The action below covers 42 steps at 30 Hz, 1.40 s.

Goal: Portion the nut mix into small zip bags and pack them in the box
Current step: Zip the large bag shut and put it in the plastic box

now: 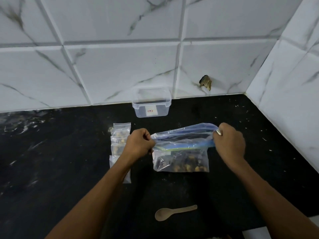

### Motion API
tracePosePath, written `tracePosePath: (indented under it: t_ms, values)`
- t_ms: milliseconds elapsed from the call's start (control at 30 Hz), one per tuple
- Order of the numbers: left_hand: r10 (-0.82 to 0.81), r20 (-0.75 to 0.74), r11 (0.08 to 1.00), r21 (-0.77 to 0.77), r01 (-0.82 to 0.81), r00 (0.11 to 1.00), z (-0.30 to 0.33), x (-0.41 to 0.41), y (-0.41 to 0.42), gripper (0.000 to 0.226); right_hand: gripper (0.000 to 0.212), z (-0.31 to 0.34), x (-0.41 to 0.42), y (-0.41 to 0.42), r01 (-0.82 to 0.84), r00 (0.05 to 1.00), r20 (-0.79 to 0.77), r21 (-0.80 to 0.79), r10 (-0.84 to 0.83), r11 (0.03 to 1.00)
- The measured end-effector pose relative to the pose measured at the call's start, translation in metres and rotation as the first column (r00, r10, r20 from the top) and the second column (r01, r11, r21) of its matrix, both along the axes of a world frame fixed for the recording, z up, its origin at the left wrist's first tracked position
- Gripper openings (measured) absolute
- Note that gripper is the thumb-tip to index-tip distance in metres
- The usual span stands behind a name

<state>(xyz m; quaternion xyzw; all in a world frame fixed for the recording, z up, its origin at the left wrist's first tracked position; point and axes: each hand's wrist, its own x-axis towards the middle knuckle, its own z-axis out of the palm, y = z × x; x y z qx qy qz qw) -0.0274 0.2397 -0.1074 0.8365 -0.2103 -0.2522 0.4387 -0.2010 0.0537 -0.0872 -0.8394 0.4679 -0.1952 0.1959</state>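
Observation:
A large clear zip bag [181, 152] with a blue zip strip stands on the black counter, nut mix heaped in its bottom. My left hand [139, 144] pinches the left end of its top edge. At the right end of that edge, my right hand [228, 142] grips the bag; the mouth between them looks parted. Several small zip bags [120, 138] holding nuts lie in a column just left of my left hand, the nearest one partly hidden under my forearm. A clear plastic box [151, 105] without a lid stands by the wall behind.
A beige spoon [172, 213] lies on the black counter [60, 161] near the front edge, bowl to the left. White marble-look tiled walls close the back and the right side. A chipped hole [206, 81] marks the back wall.

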Motion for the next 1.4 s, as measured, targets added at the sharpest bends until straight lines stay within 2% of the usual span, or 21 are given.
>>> tracePosePath:
  t_ms: [67,133,200,233,267,433,500,533,600,633,667,700,733,800,867,933,1000,1133,1300,1367,1400]
  values:
    - [0.060,0.077,0.998,-0.030,-0.058,0.995,0.004,-0.001,-0.004,0.014,0.024,0.000,0.000,0.002,-0.006,1.000,0.020,-0.031,0.007,1.000]
    - [0.104,-0.152,0.981,-0.147,-0.127,0.983,0.007,-0.001,-0.005,0.013,0.017,0.005,0.000,-0.001,-0.070,0.986,0.167,0.299,0.020,0.952]
    - [0.051,-0.475,0.963,-0.208,-0.168,0.879,0.009,0.001,-0.001,0.009,0.013,0.012,-0.003,-0.005,-0.222,0.939,0.342,0.668,-0.029,0.710]
    - [0.019,-0.563,0.964,-0.210,-0.166,0.826,0.010,0.004,0.002,0.013,0.012,0.012,-0.005,-0.009,-0.284,0.920,0.388,0.748,-0.048,0.601]
    - [-0.011,-0.604,0.967,-0.209,-0.146,0.797,0.009,0.005,0.004,0.015,0.010,0.012,-0.006,-0.011,-0.316,0.908,0.414,0.772,-0.060,0.551]
    - [-0.060,-0.487,0.976,-0.210,-0.050,0.871,0.003,0.001,0.005,0.009,0.013,0.010,-0.005,-0.008,-0.279,0.900,0.406,0.818,-0.161,0.503]
    - [-0.003,-0.408,0.980,-0.184,-0.079,0.913,0.002,-0.001,0.001,0.014,0.014,0.012,-0.003,-0.006,-0.233,0.911,0.372,0.821,-0.179,0.521]
    - [0.044,-0.352,0.981,-0.160,-0.106,0.935,0.001,-0.001,-0.002,0.017,0.010,0.012,-0.003,-0.004,-0.174,0.925,0.340,0.779,-0.172,0.603]
    - [0.140,-0.067,0.989,-0.033,-0.142,0.988,-0.003,0.001,-0.006,0.016,0.013,0.009,-0.003,-0.002,-0.016,0.979,0.183,0.495,-0.087,0.869]
    - [0.152,0.106,0.987,0.040,-0.157,0.983,-0.006,0.002,-0.007,0.015,0.014,0.005,-0.002,0.000,0.013,0.993,0.107,0.327,-0.051,0.945]
    - [0.164,0.221,0.982,0.059,-0.181,0.962,-0.008,0.002,-0.008,0.014,0.013,0.002,-0.002,0.004,0.006,0.995,0.091,0.222,-0.027,0.975]
    - [0.176,0.244,0.981,0.031,-0.189,0.954,-0.010,0.001,-0.009,0.013,0.011,0.000,-0.003,0.006,-0.013,0.993,0.120,0.192,-0.011,0.981]
    - [0.189,0.170,0.982,-0.026,-0.187,0.967,-0.011,0.001,-0.010,0.011,0.010,-0.002,-0.003,0.007,-0.030,0.988,0.155,0.215,-0.004,0.976]
    - [0.163,-0.163,0.967,-0.170,-0.191,0.973,-0.005,0.000,-0.008,0.013,0.007,0.002,-0.005,0.004,-0.082,0.975,0.223,0.398,-0.010,0.914]
    - [0.013,-0.527,0.946,-0.269,-0.181,0.850,0.004,-0.001,-0.002,0.009,0.010,0.008,-0.008,-0.001,-0.195,0.933,0.351,0.665,-0.071,0.721]
    - [-0.129,-0.728,0.912,-0.354,-0.207,0.673,0.010,0.001,0.006,0.017,0.015,0.013,-0.011,-0.005,-0.331,0.879,0.457,0.788,-0.133,0.519]
    - [-0.234,-0.777,0.870,-0.435,-0.231,0.584,0.009,0.001,0.012,0.023,0.019,0.014,-0.013,-0.007,-0.382,0.857,0.496,0.793,-0.139,0.475]
    - [-0.280,-0.746,0.864,-0.471,-0.181,0.604,0.007,-0.004,0.014,0.023,0.017,0.012,-0.011,-0.005,-0.352,0.851,0.506,0.747,-0.139,0.564]
    - [-0.263,-0.744,0.907,-0.408,-0.106,0.614,0.010,-0.004,0.011,0.015,0.019,0.013,-0.010,-0.006,-0.362,0.846,0.518,0.732,-0.126,0.577]
    - [-0.238,-0.712,0.926,-0.372,-0.067,0.661,0.010,-0.003,0.009,0.011,0.020,0.013,-0.010,-0.008,-0.288,0.886,0.454,0.693,-0.090,0.661]
    - [-0.207,-0.659,0.940,-0.340,-0.041,0.723,0.009,-0.004,0.008,0.015,0.017,0.012,-0.010,-0.008,-0.226,0.922,0.385,0.637,-0.050,0.737]
